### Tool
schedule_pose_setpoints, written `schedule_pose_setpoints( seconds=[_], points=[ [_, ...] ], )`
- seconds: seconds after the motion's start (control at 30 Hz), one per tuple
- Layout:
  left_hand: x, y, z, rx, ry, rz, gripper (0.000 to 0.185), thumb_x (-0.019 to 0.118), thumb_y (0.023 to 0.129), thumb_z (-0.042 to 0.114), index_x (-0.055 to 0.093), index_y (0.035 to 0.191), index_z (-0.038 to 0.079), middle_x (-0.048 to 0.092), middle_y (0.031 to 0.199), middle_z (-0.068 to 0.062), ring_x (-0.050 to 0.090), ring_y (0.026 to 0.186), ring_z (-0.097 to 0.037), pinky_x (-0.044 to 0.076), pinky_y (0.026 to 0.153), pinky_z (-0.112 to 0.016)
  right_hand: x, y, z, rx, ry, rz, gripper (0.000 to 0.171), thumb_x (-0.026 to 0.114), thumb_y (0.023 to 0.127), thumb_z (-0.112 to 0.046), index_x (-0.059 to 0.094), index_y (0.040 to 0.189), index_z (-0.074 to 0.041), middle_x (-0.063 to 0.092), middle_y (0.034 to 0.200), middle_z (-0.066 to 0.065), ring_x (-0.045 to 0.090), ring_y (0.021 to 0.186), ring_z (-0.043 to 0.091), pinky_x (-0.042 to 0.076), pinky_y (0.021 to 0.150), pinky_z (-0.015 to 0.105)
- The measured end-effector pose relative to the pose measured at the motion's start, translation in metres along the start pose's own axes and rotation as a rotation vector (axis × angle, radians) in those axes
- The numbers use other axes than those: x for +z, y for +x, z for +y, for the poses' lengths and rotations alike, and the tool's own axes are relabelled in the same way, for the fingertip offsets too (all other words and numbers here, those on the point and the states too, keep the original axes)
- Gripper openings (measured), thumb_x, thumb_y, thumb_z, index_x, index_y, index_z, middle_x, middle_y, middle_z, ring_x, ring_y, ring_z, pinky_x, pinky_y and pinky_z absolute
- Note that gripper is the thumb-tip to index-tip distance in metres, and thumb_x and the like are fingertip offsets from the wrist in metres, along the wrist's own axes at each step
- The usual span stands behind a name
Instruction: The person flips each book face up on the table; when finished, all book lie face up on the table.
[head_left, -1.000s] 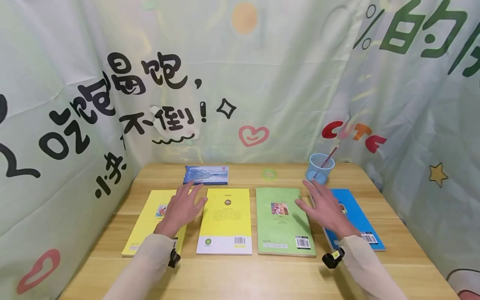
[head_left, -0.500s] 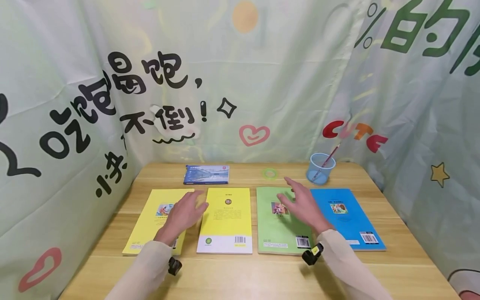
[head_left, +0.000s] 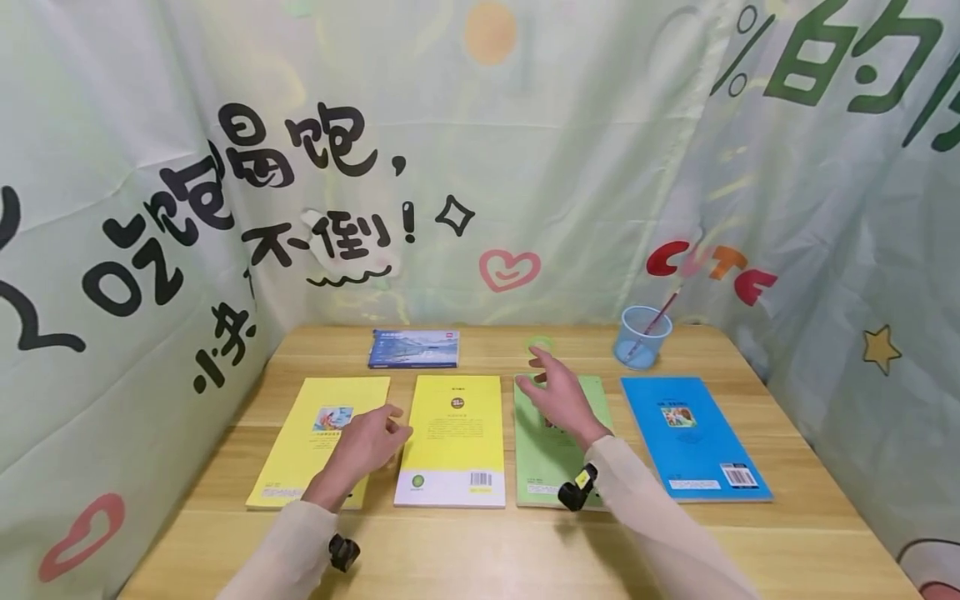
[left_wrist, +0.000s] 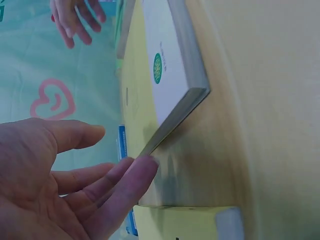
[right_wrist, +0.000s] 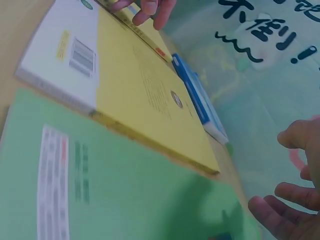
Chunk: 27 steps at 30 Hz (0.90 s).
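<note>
- Right hand (head_left: pixel 561 398) hovers over the far half of the flat green paperback book (head_left: pixel 542 454), fingers loosely spread, gripping nothing; its palm covers the small cover picture, so that picture cannot be made out.
- The right wrist view shows only the fingertips (right_wrist: pixel 280 210) at the frame's edge, above the green cover (right_wrist: pixel 100 200); whether they touch the cover I cannot tell.
- Left hand (head_left: pixel 367 442) sits over the gap between the pale yellow paperback book (head_left: pixel 315 437) on its outer side and the yellow-and-white paperback book (head_left: pixel 456 437) on its inner side; fingers relaxed and slightly bent, holding nothing.
- In the left wrist view the fingertips (left_wrist: pixel 140 172) sit just beside the near corner of the yellow-and-white book (left_wrist: pixel 165 65) (contact is hard to judge there).
- Outward from the right hand lies the bright blue paperback book (head_left: pixel 690 437), fully uncovered and well apart from that hand.
- Beyond the right fingertips, a thin green ring (head_left: pixel 538 342) is half hidden behind them.
- Farther out to the right, a translucent blue plastic cup (head_left: pixel 643 336) holds a red-and-white stick, too thin to identify.
- Beyond the left hand: a small dark-blue landscape-printed booklet (head_left: pixel 413 348).
- Against a second ago: the right hand has swung inward, off the blue book onto the green one; the left hand has drawn back toward the body, fingers less splayed.
</note>
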<state>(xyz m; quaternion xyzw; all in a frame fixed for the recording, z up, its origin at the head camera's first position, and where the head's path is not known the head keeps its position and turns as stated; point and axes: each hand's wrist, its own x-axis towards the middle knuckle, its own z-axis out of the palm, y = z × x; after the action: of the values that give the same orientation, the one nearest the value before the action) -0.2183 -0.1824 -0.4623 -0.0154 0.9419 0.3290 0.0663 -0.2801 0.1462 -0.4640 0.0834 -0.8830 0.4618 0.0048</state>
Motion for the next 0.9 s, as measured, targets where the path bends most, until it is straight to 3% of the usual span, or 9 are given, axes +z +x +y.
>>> schedule_pose_setpoints(
  seconds=[0.07,0.3,0.6,0.9],
  points=[
    [0.001,-0.003,-0.001,0.009,-0.007,-0.010,0.049,0.070,0.104,0.024,0.063,0.145,-0.001,0.078,0.103,-0.006,0.063,0.063,-0.015,0.050,0.057,-0.028,0.006,0.003,-0.002,0.004,0.025,-0.010,0.071,0.067,0.109,-0.033,0.035,0.170,-0.014,0.054,0.161,0.021,0.062,0.134,0.038,0.064,0.091,0.047],
    [0.002,-0.011,-0.007,-0.029,-0.050,-0.070,0.045,0.074,0.103,0.021,0.068,0.140,-0.004,0.080,0.111,-0.013,0.071,0.067,-0.015,0.065,0.060,-0.030,0.023,0.019,-0.012,0.012,0.023,-0.040,0.067,0.069,0.108,-0.027,0.042,0.167,-0.011,0.058,0.157,0.022,0.068,0.128,0.036,0.064,0.100,0.050],
    [0.004,-0.024,-0.014,-0.061,-0.087,-0.151,0.043,0.080,0.099,0.021,0.071,0.137,0.004,0.070,0.091,-0.005,0.066,0.063,-0.019,0.063,0.058,-0.030,0.034,0.036,-0.014,0.007,-0.047,-0.117,0.057,0.068,0.108,-0.024,0.052,0.159,-0.003,0.059,0.157,0.022,0.067,0.133,0.039,0.064,0.104,0.051],
    [0.005,-0.036,-0.019,-0.069,-0.124,-0.183,0.053,0.084,0.097,0.025,0.067,0.144,0.006,0.067,0.086,-0.005,0.068,0.060,-0.020,0.063,0.054,-0.031,0.043,0.052,-0.020,0.048,-0.070,-0.244,0.061,0.065,0.109,-0.027,0.048,0.161,0.000,0.054,0.163,0.021,0.055,0.148,0.042,0.052,0.121,0.057]
  ],
)
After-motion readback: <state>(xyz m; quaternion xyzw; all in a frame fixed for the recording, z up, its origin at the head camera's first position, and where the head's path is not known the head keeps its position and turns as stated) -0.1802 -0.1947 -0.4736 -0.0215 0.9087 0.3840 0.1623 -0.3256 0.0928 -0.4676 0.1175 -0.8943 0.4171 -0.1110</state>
